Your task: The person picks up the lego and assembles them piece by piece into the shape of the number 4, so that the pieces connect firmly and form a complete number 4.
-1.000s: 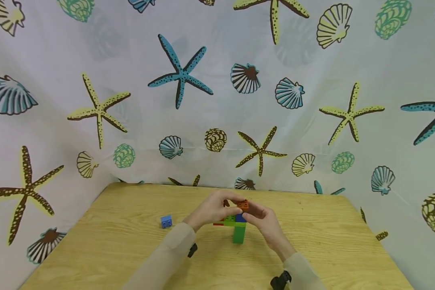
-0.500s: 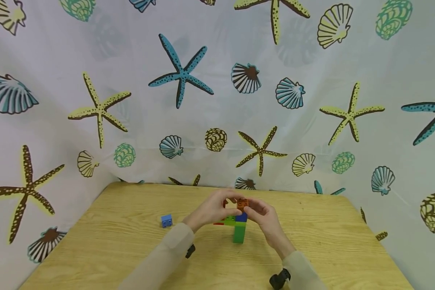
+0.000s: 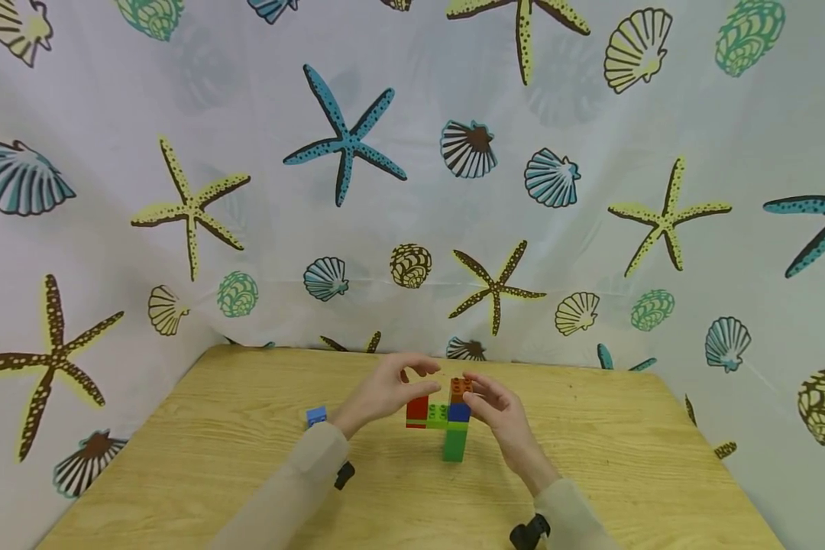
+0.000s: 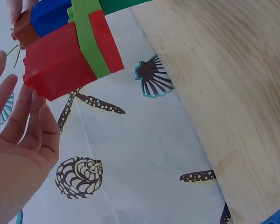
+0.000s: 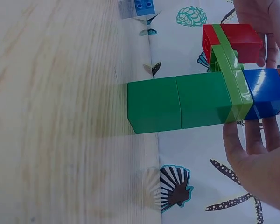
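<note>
A tower of toy building bricks stands on the table, with green bricks (image 5: 179, 103) at the bottom. A lime-green plate (image 3: 438, 415) crosses above them and juts to the left. On it sit a blue brick (image 3: 459, 413) at the right and a red brick (image 3: 417, 409) at the left. An orange-brown brick (image 3: 461, 388) tops the blue one; my right hand (image 3: 500, 412) pinches it from the right side, thumb in front and forefinger behind. My left hand (image 3: 385, 389) hovers beside the red brick, fingers loosely bent and holding nothing.
A loose blue brick (image 3: 316, 415) lies on the wooden table (image 3: 234, 458) to the left, partly behind my left sleeve. A cloth (image 3: 412, 198) printed with shells and starfish hangs behind the table. Black wrist cameras (image 3: 529, 531) are strapped to both wrists.
My left hand has let go of the orange-brown brick and moved left, uncovering the red brick. My right hand stays at the orange-brown brick, which sits on the blue one.
</note>
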Action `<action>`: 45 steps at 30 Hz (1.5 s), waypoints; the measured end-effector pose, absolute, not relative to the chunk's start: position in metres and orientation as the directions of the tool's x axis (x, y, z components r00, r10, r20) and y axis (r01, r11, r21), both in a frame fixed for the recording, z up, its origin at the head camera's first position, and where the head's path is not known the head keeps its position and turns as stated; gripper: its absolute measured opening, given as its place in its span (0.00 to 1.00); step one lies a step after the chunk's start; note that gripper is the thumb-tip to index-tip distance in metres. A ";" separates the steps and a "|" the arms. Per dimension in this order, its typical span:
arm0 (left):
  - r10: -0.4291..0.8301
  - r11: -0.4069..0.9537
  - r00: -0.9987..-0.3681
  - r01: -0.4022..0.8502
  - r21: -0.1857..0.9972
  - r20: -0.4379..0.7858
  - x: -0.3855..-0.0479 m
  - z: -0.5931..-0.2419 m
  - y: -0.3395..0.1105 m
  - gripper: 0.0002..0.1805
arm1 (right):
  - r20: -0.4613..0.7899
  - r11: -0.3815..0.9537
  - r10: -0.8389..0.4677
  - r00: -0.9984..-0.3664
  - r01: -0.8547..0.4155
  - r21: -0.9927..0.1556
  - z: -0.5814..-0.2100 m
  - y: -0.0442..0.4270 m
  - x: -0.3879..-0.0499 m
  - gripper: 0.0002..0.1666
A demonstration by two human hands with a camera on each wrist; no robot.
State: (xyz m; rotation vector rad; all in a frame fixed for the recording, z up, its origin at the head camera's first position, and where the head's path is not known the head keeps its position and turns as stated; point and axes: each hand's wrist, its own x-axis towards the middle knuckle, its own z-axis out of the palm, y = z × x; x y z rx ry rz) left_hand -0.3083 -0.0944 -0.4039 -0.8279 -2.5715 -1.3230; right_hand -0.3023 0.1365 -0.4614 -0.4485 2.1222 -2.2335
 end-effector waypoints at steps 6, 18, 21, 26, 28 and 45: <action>0.343 0.452 -0.865 0.494 0.743 0.366 -0.311 -0.406 -0.109 0.10 | 0.190 -0.087 -0.214 -0.958 -0.175 -0.981 -0.462 0.133 -0.303 0.27; 0.300 0.365 -0.901 0.412 0.835 0.313 -0.315 -0.414 -0.140 0.13 | 0.165 -0.103 -0.204 -0.965 -0.146 -0.984 -0.460 0.129 -0.303 0.24; 0.296 0.327 -0.913 0.373 0.868 0.281 -0.315 -0.417 -0.146 0.15 | 0.173 -0.114 -0.208 -0.963 -0.152 -0.982 -0.459 0.129 -0.304 0.24; 0.290 0.290 -0.923 0.337 0.896 0.253 -0.316 -0.424 -0.157 0.14 | 0.158 -0.136 -0.221 -0.962 -0.130 -0.982 -0.459 0.130 -0.303 0.25; 0.289 0.282 -0.920 0.346 0.895 0.265 -0.316 -0.426 -0.161 0.13 | 0.150 -0.147 -0.227 -0.962 -0.119 -0.982 -0.459 0.129 -0.303 0.26; 0.214 0.340 -0.970 0.184 0.922 0.114 -0.317 -0.456 -0.216 0.20 | 0.237 -0.116 -0.254 -0.938 -0.214 -0.970 -0.461 0.126 -0.301 0.20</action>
